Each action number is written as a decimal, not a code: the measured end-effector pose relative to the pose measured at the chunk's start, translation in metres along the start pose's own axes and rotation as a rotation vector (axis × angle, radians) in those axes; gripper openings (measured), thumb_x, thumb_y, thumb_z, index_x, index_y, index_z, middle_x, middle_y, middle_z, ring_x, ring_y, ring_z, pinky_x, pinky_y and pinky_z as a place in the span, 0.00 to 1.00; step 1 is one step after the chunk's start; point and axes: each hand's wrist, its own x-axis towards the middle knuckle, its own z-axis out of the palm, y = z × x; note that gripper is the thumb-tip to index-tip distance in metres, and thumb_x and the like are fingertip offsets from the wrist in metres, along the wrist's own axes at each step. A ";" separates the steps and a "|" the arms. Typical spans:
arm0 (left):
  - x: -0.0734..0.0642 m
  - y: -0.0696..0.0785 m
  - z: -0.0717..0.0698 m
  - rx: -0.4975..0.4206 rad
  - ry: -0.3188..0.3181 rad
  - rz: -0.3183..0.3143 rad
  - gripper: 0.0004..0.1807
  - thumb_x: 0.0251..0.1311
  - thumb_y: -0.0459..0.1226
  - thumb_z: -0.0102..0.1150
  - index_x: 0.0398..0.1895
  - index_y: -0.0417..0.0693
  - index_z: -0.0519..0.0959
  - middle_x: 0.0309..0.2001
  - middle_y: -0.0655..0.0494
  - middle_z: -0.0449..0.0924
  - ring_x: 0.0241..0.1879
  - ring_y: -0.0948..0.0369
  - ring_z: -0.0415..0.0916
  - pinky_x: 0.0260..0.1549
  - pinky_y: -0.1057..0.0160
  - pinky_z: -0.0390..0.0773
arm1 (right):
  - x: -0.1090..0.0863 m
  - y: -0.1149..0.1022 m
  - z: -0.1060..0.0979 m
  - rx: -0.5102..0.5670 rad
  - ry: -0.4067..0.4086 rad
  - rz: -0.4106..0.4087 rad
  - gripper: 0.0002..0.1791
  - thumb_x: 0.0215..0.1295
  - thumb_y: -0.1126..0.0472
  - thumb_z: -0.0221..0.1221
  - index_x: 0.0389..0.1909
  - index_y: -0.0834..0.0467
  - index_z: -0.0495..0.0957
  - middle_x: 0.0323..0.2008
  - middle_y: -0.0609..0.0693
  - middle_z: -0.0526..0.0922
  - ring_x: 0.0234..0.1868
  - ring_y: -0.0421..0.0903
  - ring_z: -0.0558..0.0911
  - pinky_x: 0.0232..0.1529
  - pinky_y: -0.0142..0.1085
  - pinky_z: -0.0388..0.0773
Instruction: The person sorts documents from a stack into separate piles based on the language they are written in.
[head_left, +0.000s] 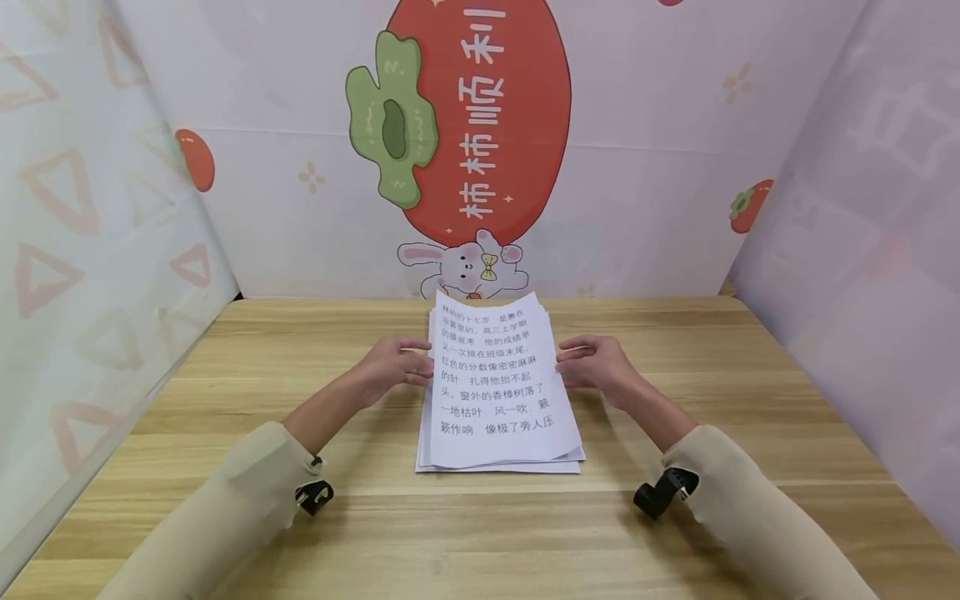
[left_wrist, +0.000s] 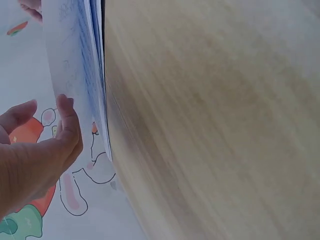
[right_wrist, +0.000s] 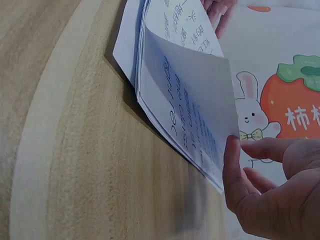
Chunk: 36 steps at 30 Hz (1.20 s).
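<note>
A stack of paper sheets (head_left: pixel 491 467) lies on the wooden table in front of me. Its top sheet (head_left: pixel 487 383) carries handwritten Chinese characters, and its far corners curl up. My left hand (head_left: pixel 396 364) is at the stack's left edge, fingers loosely extended towards it. At the opposite edge, my right hand (head_left: pixel 596 367) has its fingertips by the sheets. The right wrist view shows the top sheet (right_wrist: pixel 195 75) bowed upward over another written page (right_wrist: pixel 175 110), with my right fingertips (right_wrist: pixel 233 142) at its raised edge. In the left wrist view, thumb and fingers (left_wrist: pixel 70 120) stand apart.
The wood-grain table (head_left: pixel 300 517) extends around the stack. Behind it hangs a white backdrop (head_left: pixel 637 208) with a large red persimmon print (head_left: pixel 495 125) and a rabbit (head_left: pixel 465 267). Pale side walls (head_left: pixel 75 250) flank the table. Black wrist devices (head_left: pixel 663 492) sit at both cuffs.
</note>
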 end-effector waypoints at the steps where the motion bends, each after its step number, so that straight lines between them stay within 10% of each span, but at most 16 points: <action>1: 0.001 0.000 0.000 0.013 0.005 -0.001 0.29 0.70 0.25 0.57 0.72 0.27 0.64 0.53 0.35 0.81 0.40 0.59 0.83 0.49 0.60 0.87 | 0.001 0.000 0.001 -0.001 -0.002 0.007 0.26 0.68 0.72 0.64 0.66 0.72 0.72 0.50 0.64 0.84 0.37 0.42 0.86 0.42 0.38 0.90; 36: 0.031 0.005 0.010 -0.025 0.127 -0.045 0.23 0.72 0.25 0.51 0.68 0.35 0.69 0.55 0.36 0.80 0.39 0.55 0.81 0.34 0.63 0.88 | 0.024 0.004 0.002 -0.012 -0.018 0.038 0.25 0.71 0.68 0.61 0.67 0.66 0.73 0.49 0.58 0.85 0.36 0.43 0.84 0.35 0.32 0.87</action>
